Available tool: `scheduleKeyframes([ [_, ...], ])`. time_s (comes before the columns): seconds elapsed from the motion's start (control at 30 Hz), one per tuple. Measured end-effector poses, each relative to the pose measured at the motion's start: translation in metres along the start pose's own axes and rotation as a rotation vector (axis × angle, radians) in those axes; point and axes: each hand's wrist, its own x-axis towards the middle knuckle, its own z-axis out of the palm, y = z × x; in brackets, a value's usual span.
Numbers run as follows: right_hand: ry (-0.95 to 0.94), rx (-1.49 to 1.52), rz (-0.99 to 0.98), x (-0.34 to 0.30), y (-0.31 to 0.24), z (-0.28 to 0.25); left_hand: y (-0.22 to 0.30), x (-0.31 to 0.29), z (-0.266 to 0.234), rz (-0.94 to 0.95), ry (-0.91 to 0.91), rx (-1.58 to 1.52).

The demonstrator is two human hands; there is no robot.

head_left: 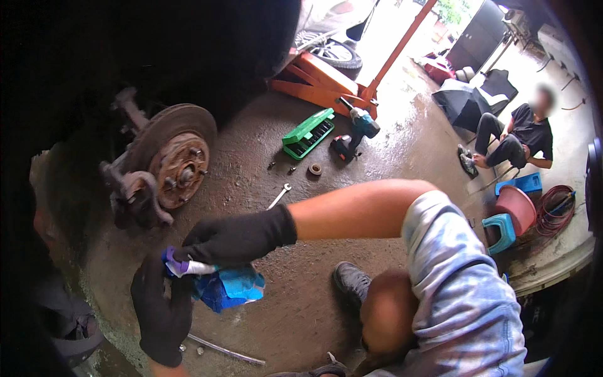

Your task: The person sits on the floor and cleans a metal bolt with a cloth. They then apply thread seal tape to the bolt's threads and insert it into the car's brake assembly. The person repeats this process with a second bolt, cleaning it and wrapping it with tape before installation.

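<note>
Both my hands wear black gloves and meet low on the left, in front of the wheel hub. My right hand (242, 239) reaches across from the right and closes over a white-and-purple piece, perhaps a rolled wrapper or tube (200, 268). My left hand (162, 311) grips its purple end from the other side. A crumpled blue packet (231, 289) hangs just below my right hand, against that piece; whether they are joined cannot be made out. Beyond my hands stands the bare hub with its rusty brake disc (182, 157) and wheel studs.
On the wet floor lie a spanner (279, 196), an open green socket case (308, 133), a cordless impact wrench (355, 129), a brown ring (315, 169) and a clear tube (226, 352). An orange jack (326, 81) stands behind. A seated person (524, 135) is at right, near a pink bucket (516, 210).
</note>
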Motion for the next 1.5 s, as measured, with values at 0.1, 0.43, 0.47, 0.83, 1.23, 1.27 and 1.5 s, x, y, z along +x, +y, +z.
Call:
scheduleKeyframes([
  [0.1, -0.098, -0.004, 0.104, -0.005, -0.048, 0.003, -0.004, 0.0, -0.004, 0.169, 0.166, 0.001],
  [0.43, -0.041, -0.27, -0.138, 0.018, -0.007, 0.034, -0.026, -0.021, 0.009, 0.029, 0.146, -0.25],
  [0.47, -0.029, -0.319, -0.121, 0.015, -0.001, 0.034, -0.027, -0.024, 0.012, -0.008, 0.117, -0.266],
  [0.83, 0.301, -0.622, -0.374, -0.017, -0.01, -0.032, -0.052, -0.019, 0.048, -0.299, 0.051, 0.155],
  [1.23, 0.23, -0.444, -0.786, -0.036, -0.005, -0.125, 0.03, 0.097, 0.092, -0.371, 0.004, 0.586],
  [1.27, 0.249, -0.36, -0.917, -0.02, 0.006, -0.125, 0.036, 0.105, 0.095, -0.378, -0.008, 0.609],
  [1.5, 0.036, 0.224, -1.244, -0.02, 0.043, -0.151, 0.086, 0.116, 0.05, -0.599, -0.165, 0.782],
])
